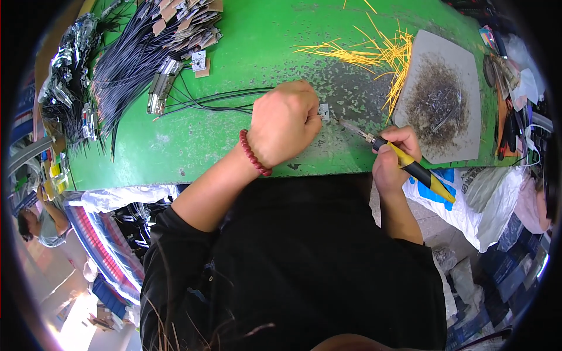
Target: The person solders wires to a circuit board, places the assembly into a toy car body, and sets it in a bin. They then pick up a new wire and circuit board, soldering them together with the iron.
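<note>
My left hand [285,124], with a red bead bracelet on its wrist, is closed low over the green tabletop. Black wires [225,100] run from the left into its grip; the pinched ends are hidden by the fingers. Just beyond the fingertips lies a small white circuit board [325,112]. In my right hand [397,159] is a yellow and black soldering iron [417,169], held like a pen. Its metal tip points left, close to the board's right edge; whether they touch, I cannot tell.
A grey slab [439,99] with dark residue lies at right, beside scattered thin yellow wires [383,51]. At left are a large bundle of black wires [132,64], a metallic block [164,86] and a loose white board [199,61]. Tools [508,123] line the right edge. Another person sits far left.
</note>
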`<state>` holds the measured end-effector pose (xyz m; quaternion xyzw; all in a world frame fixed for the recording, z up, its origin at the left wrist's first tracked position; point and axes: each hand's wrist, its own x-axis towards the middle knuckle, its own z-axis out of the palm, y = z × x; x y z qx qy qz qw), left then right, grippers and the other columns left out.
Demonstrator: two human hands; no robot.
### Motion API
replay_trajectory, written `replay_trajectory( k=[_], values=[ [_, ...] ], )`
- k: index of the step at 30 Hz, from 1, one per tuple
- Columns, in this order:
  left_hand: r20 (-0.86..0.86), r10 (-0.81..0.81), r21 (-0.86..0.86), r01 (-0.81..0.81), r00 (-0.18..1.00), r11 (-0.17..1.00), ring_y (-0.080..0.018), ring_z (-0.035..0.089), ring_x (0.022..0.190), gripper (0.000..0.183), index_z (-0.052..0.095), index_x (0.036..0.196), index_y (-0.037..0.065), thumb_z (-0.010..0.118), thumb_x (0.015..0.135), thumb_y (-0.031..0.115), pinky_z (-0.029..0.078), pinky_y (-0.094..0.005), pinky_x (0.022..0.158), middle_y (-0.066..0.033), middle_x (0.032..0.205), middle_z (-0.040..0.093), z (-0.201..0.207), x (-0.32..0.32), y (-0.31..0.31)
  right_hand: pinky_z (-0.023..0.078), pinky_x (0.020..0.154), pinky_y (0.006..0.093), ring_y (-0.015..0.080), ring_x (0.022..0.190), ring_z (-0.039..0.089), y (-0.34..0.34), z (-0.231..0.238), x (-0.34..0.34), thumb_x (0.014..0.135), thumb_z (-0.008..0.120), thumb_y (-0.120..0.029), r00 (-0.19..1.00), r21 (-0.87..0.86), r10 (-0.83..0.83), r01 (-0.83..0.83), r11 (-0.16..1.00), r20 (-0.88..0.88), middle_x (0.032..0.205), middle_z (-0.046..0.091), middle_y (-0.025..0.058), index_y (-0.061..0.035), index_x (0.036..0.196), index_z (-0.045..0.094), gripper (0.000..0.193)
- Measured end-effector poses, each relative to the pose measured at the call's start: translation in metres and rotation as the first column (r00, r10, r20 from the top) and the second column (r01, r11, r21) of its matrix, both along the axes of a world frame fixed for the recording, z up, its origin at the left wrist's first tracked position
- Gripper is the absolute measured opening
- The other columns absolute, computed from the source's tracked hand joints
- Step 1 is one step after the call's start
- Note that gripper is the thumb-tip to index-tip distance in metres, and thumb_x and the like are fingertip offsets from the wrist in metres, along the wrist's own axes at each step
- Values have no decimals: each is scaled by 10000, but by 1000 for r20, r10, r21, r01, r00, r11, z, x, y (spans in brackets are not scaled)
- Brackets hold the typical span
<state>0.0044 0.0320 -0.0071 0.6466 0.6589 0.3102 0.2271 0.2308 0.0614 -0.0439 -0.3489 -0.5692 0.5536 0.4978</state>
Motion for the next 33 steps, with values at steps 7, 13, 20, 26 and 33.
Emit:
replay_trajectory(
  k=[7,13,20,26,33],
  values=[
    [88,-44,22,43,995,999,-283,638,723,39,617,697,-10,651,714,3,514,-360,649,-108,802,653,-3,-5,-1,336,604,205,51,660,421,-1,1,1,784,650,-87,1000,-19,-11,11,1000,-3,803,518,12,-20,894,539,170],
    [102,-52,30,49,993,998,-365,607,749,89,599,705,-7,613,769,54,506,-452,663,-159,783,600,-3,-6,0,344,597,201,41,660,428,0,2,0,780,640,-62,1000,-22,-16,16,1000,24,798,509,0,-18,889,544,152],
    [3,-117,-22,117,993,993,-351,594,713,74,588,723,-21,628,758,31,486,-413,635,-156,770,588,0,-10,7,338,568,193,26,635,429,1,9,-5,776,616,-1,997,-63,10,-5,998,72,784,508,-14,-15,888,546,132],
    [-13,-139,-60,138,990,989,-364,582,721,94,571,702,-22,628,745,40,477,-429,643,-166,755,573,2,-10,10,339,560,190,23,629,432,1,13,-8,776,605,26,995,-71,11,-4,997,99,775,506,-18,-15,888,545,133],
    [-2,-132,-51,132,991,990,-355,585,706,88,575,696,-21,632,735,34,479,-421,633,-160,751,577,1,-10,10,349,570,190,24,640,444,0,16,-10,784,637,11,990,-78,46,-36,996,135,778,516,-17,-18,903,550,150]
  ],
)
